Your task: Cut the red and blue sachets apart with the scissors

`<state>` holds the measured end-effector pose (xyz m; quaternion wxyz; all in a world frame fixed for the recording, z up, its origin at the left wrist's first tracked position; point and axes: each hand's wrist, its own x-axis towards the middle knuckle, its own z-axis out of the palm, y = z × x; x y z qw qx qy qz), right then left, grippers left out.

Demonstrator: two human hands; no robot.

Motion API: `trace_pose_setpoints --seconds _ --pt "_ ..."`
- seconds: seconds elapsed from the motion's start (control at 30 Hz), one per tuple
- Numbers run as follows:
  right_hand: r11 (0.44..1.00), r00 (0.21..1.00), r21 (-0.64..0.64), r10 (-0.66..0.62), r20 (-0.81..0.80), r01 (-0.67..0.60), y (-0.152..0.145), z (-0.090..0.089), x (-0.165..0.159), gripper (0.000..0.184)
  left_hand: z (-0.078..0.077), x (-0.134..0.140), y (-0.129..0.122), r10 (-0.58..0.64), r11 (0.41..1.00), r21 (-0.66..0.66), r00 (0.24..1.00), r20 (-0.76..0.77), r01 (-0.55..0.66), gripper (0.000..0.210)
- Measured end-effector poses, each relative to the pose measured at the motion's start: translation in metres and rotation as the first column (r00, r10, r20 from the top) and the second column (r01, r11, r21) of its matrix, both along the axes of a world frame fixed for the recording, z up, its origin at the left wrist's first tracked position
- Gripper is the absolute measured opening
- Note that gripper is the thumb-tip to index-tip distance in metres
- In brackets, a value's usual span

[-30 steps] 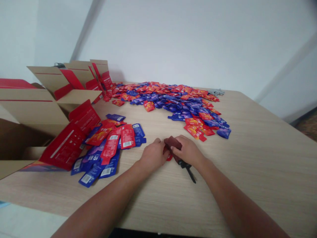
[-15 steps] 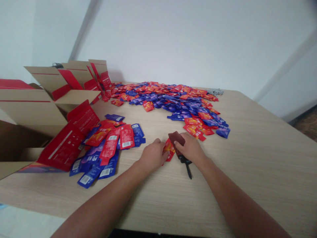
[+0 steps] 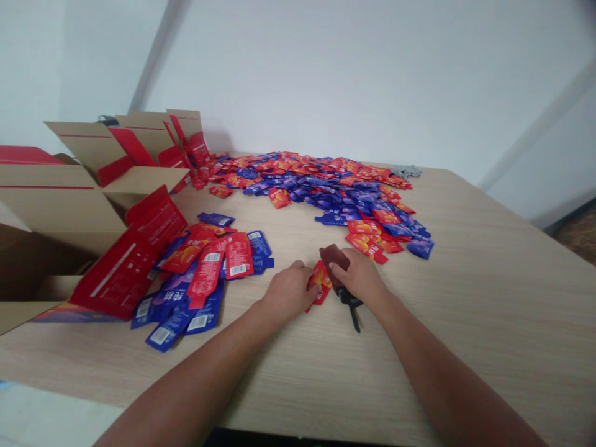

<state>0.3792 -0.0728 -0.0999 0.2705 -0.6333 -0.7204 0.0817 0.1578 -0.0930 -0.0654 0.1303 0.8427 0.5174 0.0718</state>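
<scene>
A red sachet with an orange print (image 3: 319, 280) lies on the table before me. The closed fingers of my left hand (image 3: 291, 288) grip its left edge. My right hand (image 3: 361, 276) is wrapped round a hand-held tool with a dark red-brown block and black end (image 3: 333, 256); a thin black tail sticks out towards me. The tool lies against the right side of the sachet; whether its underside touches the print I cannot tell. To the left of my left hand is a loose heap of red and blue sachets (image 3: 205, 270), several with barcodes facing up.
A large pile of red and blue sachets (image 3: 321, 180) spreads across the back of the table (image 3: 465, 279). Open cardboard boxes with red flaps (image 3: 116, 273) stand along the left. A grey crumpled item (image 3: 406, 172) lies at the back right, near a white wall (image 3: 372, 74).
Both hands have shifted very slightly to the right along with the tool, whose tail is turned a little. The hold on sachet and tool is the same.
</scene>
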Motion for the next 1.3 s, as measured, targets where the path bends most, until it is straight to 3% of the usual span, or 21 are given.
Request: trace_pose_setpoints --seconds 0.17,0.4,0.47,0.57,0.77,0.87,0.93,1.1,1.2,1.3 --pt "1.0 0.999 0.02 -0.024 0.034 0.023 -0.001 0.002 0.002 0.018 0.002 0.001 0.0 0.01 1.0 -0.009 1.0 0.004 -0.01 0.023" --pt "0.972 0.972 -0.009 0.232 -0.037 -0.233 -0.013 0.011 -0.01 0.016 -0.006 0.0 0.003 0.016 1.0 -0.008 0.998 0.06 -0.016 0.023" --pt "0.967 0.966 -0.019 0.254 -0.042 -0.255 -0.014 0.011 -0.011 0.017 -0.007 0.0 0.003 0.018 1.0 -0.012 0.998 0.065 -0.017 0.023" --pt "0.98 0.98 -0.021 0.195 -0.029 -0.196 -0.01 0.008 -0.008 0.017 -0.006 -0.001 0.003 0.013 1.0 -0.016 0.998 0.059 -0.012 0.023" --pt "0.996 0.996 -0.032 -0.078 0.045 0.079 0.0 0.001 0.003 0.019 -0.006 -0.001 0.003 0.012 1.0 -0.017 0.998 0.056 -0.011 0.023" --pt "0.996 0.995 -0.004 -0.094 0.04 0.094 0.001 -0.001 0.005 0.017 -0.006 -0.001 0.003 0.017 1.0 -0.018 0.998 0.054 -0.016 0.023" --pt "0.998 0.998 0.026 -0.058 -0.009 0.058 0.0 -0.001 0.004 0.018 -0.005 0.0 0.002 0.021 1.0 -0.02 0.999 0.04 -0.02 0.022" --pt "0.985 0.968 0.099 0.161 -0.193 -0.145 -0.008 0.002 -0.005 0.051 -0.006 0.002 0.002 0.057 0.998 0.0 0.996 0.063 -0.057 0.021" --pt "0.942 0.921 0.059 0.334 -0.2 -0.329 -0.016 0.009 -0.012 0.051 -0.006 0.003 0.003 0.103 0.995 -0.005 0.989 0.105 -0.103 0.023" --pt "0.913 0.897 0.001 0.4 -0.189 -0.407 -0.02 0.014 -0.017 0.043 -0.004 0.003 0.004 0.111 0.992 -0.064 0.99 0.087 -0.106 0.014"
